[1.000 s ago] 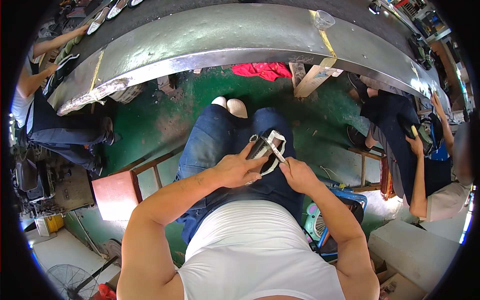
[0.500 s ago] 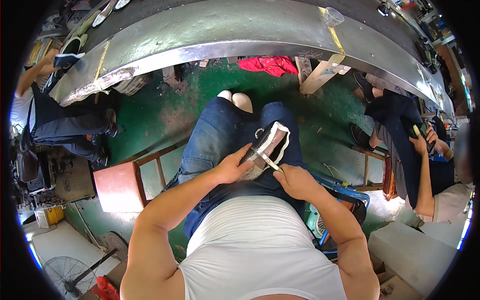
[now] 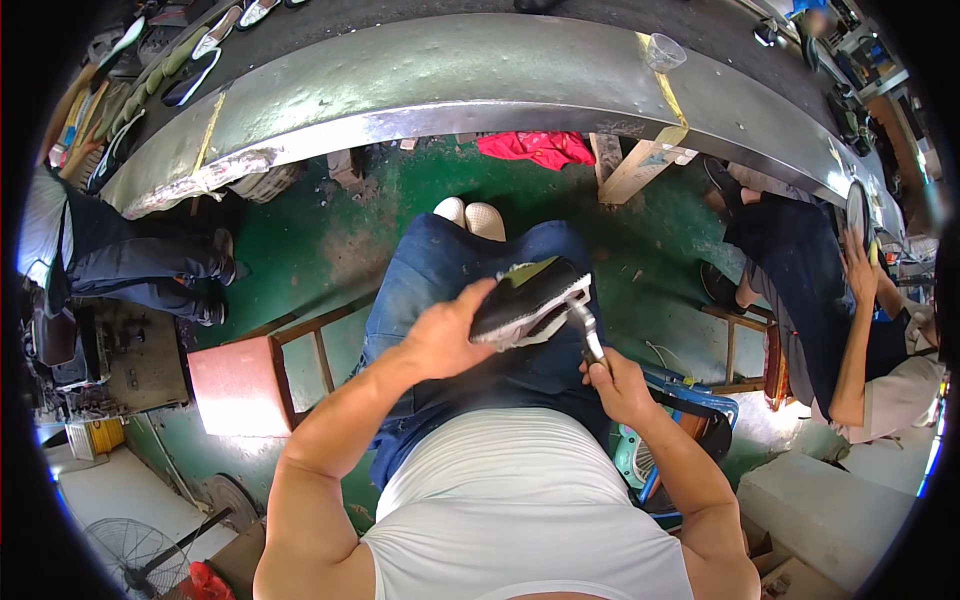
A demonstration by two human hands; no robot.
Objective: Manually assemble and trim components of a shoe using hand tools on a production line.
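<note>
Above my lap, my left hand (image 3: 446,328) grips a black shoe (image 3: 528,300) by one end. The shoe is tilted, showing a dark side, a whitish lower edge and a green patch along the top. My fingers hide its left end. In my right hand (image 3: 618,386) is a silver metal hand tool (image 3: 592,335), its grip wrapped by my fingers. The tool's head is at the right end of the shoe's pale edge; whether it is a hammer or pincers is too unclear to tell.
A long metal-edged workbench (image 3: 420,85) curves ahead, with a clear cup (image 3: 664,52) on it. Red cloth (image 3: 535,149) lies beneath, near a wooden leg (image 3: 635,165). A reddish stool (image 3: 240,388) stands left, a fan (image 3: 135,560) lower left. People work at both sides.
The shoe has turned over from its open, pale underside to its dark side. My right hand has drawn back rightward, and the tool has swung from across the shoe to its right end.
</note>
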